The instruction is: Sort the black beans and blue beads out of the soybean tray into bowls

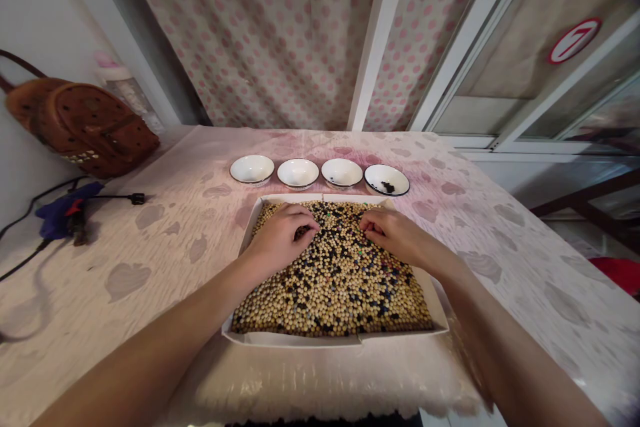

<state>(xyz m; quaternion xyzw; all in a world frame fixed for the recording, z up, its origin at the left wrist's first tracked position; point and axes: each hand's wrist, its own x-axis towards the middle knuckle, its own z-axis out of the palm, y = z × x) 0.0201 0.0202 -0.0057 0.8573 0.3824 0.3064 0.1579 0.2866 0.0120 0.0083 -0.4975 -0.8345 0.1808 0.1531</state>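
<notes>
A shallow white tray [305, 340] in front of me is filled with small round beads [330, 280], mostly tan, mixed with black and a few blue, green and reddish ones. Over the tray's left part is my left hand [287, 233], its thumb and fingertips pinched together at the beads. My right hand [387, 230] is at the upper right of the tray, fingers curled and thumb drawn in, also at the beads. Whatever either set of fingertips holds is too small or hidden to make out.
Behind the tray stand several white dark-rimmed bowls in a row; the rightmost bowl [376, 177] holds a few dark beads. A brown backpack [100, 123], a bottle [123, 83] and a blue glue gun [63, 213] with cables lie at left. A patterned cloth [165, 260] covers the table.
</notes>
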